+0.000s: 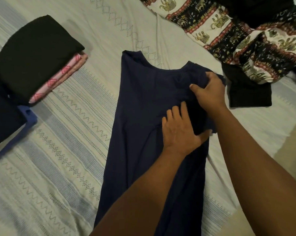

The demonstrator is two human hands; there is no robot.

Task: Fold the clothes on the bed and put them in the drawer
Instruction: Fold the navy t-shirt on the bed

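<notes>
On bed [67, 150], navy top [143, 116] is laid flat, centre; L hand [179, 132] is pressed on it, fingers straight; its shoulder fabric is gripped by R hand [210, 92], fingers curled; folded stack [33, 57] is set at left; print cloth [229, 31] top right.

The long navy-blue cloth garment [140, 108] looks soft and matt. The white woven bedspread [63, 142] is rough-textured with stitched zigzags. The folded black cloth [33, 57] is matt.

One navy garment [140, 108] at centre. Upper right: one elephant-print cloth [220, 26], one black garment [247, 92]. Left pile, four pieces: black piece [36, 55], pink piece [58, 79], dark navy piece [2, 116], blue piece [29, 116].
</notes>
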